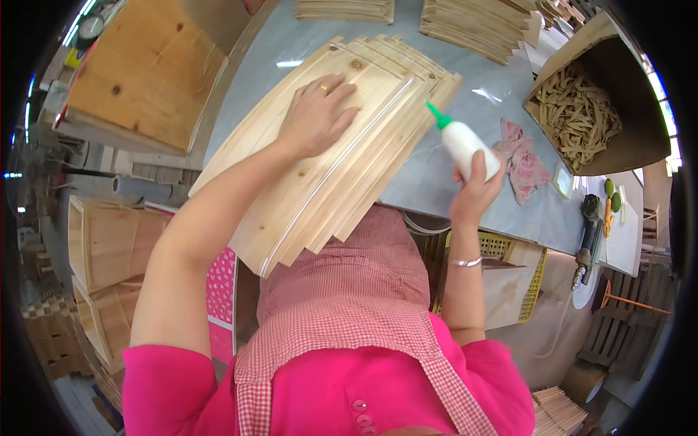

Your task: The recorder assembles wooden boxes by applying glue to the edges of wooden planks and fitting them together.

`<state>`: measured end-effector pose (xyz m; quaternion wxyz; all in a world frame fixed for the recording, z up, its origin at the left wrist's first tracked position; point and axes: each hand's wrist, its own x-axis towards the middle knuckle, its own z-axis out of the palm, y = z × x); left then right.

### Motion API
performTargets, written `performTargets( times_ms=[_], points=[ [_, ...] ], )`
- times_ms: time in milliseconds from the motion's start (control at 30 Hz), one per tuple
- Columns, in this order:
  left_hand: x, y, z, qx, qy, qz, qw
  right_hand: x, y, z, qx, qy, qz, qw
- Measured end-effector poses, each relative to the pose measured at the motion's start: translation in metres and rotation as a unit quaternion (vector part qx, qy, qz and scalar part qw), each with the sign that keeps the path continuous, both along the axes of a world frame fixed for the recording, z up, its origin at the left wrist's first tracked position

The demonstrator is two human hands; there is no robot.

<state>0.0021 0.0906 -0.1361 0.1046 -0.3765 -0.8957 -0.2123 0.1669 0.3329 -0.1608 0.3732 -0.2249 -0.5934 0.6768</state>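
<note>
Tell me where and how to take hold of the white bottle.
Best grip the white bottle around its lower body, coming from the person's near right side, as the right hand does. It is tilted, its narrow green nozzle pointing away and left toward the stacked boards, so that end should stay free; the rounded body probably suits wrapped fingers.

Stacked boards and wooden boxes mark a woodworking workshop.

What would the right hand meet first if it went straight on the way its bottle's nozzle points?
The right hand, bottle leading, would probably meet the stacked boards; depth is unclear, so it might pass above.
</note>
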Motion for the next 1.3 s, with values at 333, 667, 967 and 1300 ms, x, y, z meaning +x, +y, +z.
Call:
performTargets(
  times_ms=[333, 667, 967, 1300],
  points=[
    [-0.004, 0.005, 0.008, -0.013, -0.005, 0.001, 1.000, -0.070, 0.052, -0.022, 0.007, -0.025, -0.034, 0.999],
    [-0.009, 0.005, 0.001, -0.003, 0.015, -0.004, 1.000, -0.061, 0.042, -0.022, 0.088, -0.040, -0.054, 0.994],
    [-0.003, 0.003, 0.001, 0.024, 0.059, -0.012, 0.998, 0.033, -0.031, -0.019, 0.109, -0.094, 0.086, 0.986],
    [0.007, -0.007, 0.007, 0.037, -0.003, -0.022, 0.999, 0.126, -0.122, -0.008, 0.179, -0.067, 0.277, 0.942]
  ],
)
